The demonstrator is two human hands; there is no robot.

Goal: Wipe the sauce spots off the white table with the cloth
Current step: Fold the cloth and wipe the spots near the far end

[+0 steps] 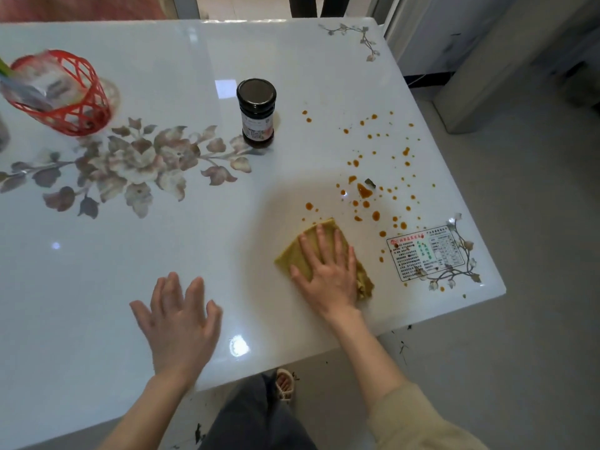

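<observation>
Right, so the wiping had barely begun. My right hand lay flat on the yellow cloth, and the cloth sat on the white table near its front edge, at the near fringe of the mess. Ahead of my fingertips and off to their right the sauce spots were scattered thick. They were orange-brown drops, the biggest blob beyond the fingertips and to the right, with smaller flecks running on toward the far right edge. A few lay just past the cloth's far corner. I could pick out no smear and no wiped lane among them, so by my reckoning nearly the whole job was left.

Now the fingers: straight, a little spread, pressed down on the cloth with the palm behind them and the thumb out to the left. Nothing was pinched or curled round; the cloth was simply pinned under the flat of the hand, a rumpled end poking out on the right.

My left hand was over bare table well to the left of the cloth, fingers splayed and loosely bent, holding nothing. Whether it touched the surface, I could not tell.

Beyond the fingertips and to the left stood a dark jar with its lid on, just clear of the drops. Just right of the fingers sat a printed sticker, with spots along its edges.
</observation>
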